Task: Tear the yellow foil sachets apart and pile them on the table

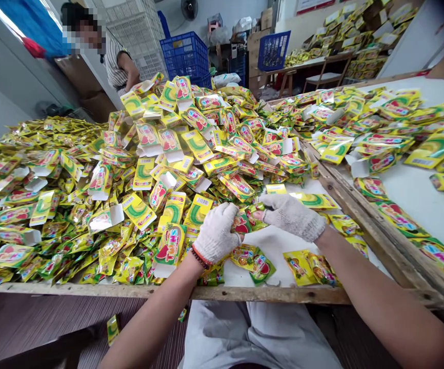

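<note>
Big pile of yellow cartons [148,154] heaped beyond and left of both hands on white table [418,195], gloved left hand [216,233] curled and gloved right hand [291,215] pinching, both gripping small sachet [244,223] between them, loose sachets [261,266] just below the wrists.

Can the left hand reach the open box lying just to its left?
Probably yes. The box lies on top of the pile right beside the left hand, and nothing covers it; but that hand is closed on a sachet.
</note>
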`<state>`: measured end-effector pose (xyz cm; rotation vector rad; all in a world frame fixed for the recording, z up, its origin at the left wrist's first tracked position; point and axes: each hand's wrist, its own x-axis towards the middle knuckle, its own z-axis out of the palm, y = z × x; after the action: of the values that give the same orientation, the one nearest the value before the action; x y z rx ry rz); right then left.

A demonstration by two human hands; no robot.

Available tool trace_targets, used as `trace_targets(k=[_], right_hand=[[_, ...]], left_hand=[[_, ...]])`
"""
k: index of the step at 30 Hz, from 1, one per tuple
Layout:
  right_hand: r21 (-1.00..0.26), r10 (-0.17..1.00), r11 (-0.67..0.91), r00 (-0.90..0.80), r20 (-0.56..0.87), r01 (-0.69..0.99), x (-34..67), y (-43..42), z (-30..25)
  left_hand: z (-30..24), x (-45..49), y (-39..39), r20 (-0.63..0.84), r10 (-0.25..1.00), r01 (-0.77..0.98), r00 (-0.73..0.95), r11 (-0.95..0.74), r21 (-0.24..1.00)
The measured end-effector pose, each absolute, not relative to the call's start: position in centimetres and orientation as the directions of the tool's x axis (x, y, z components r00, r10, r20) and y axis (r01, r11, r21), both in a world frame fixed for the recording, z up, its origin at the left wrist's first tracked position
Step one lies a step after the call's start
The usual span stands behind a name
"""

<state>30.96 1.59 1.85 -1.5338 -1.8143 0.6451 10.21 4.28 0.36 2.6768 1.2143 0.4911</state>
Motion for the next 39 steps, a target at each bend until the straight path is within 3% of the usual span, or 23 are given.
trace_targets(k=[5, 8, 11, 13, 16, 19, 23, 26, 28, 30, 32, 35, 39], right_hand=[[-0.604, 0.979, 0.135, -0.013, 0.203, 0.786, 30.1, 1.8, 1.2], [-0.487, 0.947, 0.158, 0.008, 0.322, 0.859, 29.9, 1.7, 1.0], [-0.322, 0.912, 0.184, -0.038, 0.409, 0.929, 29.6, 1.4, 0.8], [-0.276, 0.908, 0.189, -0.060, 0.415, 0.942, 29.2, 1.4, 0.6], [-0.353, 0.923, 0.230, -0.089, 0.373, 0.907, 28.9, 1.6, 0.4], [-0.588, 0.968, 0.215, -0.091, 0.234, 0.780, 29.3, 1.6, 0.8], [-0.846, 0.983, 0.001, -0.155, -0.097, 0.534, 29.9, 0.8, 2.1], [-0.906, 0.900, -0.143, -0.330, -0.287, 0.398, 29.3, 0.4, 2.5], [-0.913, 0.872, -0.222, -0.350, -0.343, 0.342, 28.8, 0.4, 2.4], [-0.919, 0.905, -0.236, -0.274, -0.326, 0.315, 28.6, 0.5, 2.2], [-0.939, 0.952, -0.190, -0.181, -0.248, 0.287, 28.9, 0.8, 2.0], [-0.955, 0.986, -0.083, -0.114, -0.119, 0.286, 29.5, 1.3, 1.8], [-0.834, 0.997, 0.070, -0.024, 0.068, 0.547, 29.9, 2.1, 1.1]], left_hand=[[0.3, 10.6, 3.9, 0.261, 0.756, 0.721, 0.601, -0.653, 0.230], [0.3, 10.6, 3.8, 0.294, 0.764, 0.752, 0.574, -0.634, 0.179], [0.1, 10.7, 3.8, 0.299, 0.771, 0.751, 0.563, -0.628, 0.204], [-0.1, 10.8, 3.7, 0.299, 0.776, 0.742, 0.555, -0.625, 0.244], [-0.4, 10.8, 3.8, 0.318, 0.777, 0.732, 0.543, -0.624, 0.274], [-0.3, 10.6, 4.0, 0.326, 0.768, 0.739, 0.551, -0.631, 0.238], [-0.1, 10.6, 4.0, 0.305, 0.755, 0.737, 0.580, -0.646, 0.197], [-0.1, 10.8, 3.8, 0.298, 0.735, 0.714, 0.609, -0.671, 0.197], [-0.1, 10.8, 3.8, 0.304, 0.707, 0.673, 0.638, -0.705, 0.224], [0.0, 10.5, 4.1, 0.355, 0.679, 0.604, 0.642, -0.734, 0.312], [0.3, 10.1, 4.7, 0.410, 0.712, 0.518, 0.571, -0.699, 0.493], [0.7, 9.5, 5.6, 0.278, 0.845, 0.394, 0.456, -0.472, 0.789], [0.7, 9.5, 6.1, 0.134, 0.865, 0.378, 0.483, -0.345, 0.859]])
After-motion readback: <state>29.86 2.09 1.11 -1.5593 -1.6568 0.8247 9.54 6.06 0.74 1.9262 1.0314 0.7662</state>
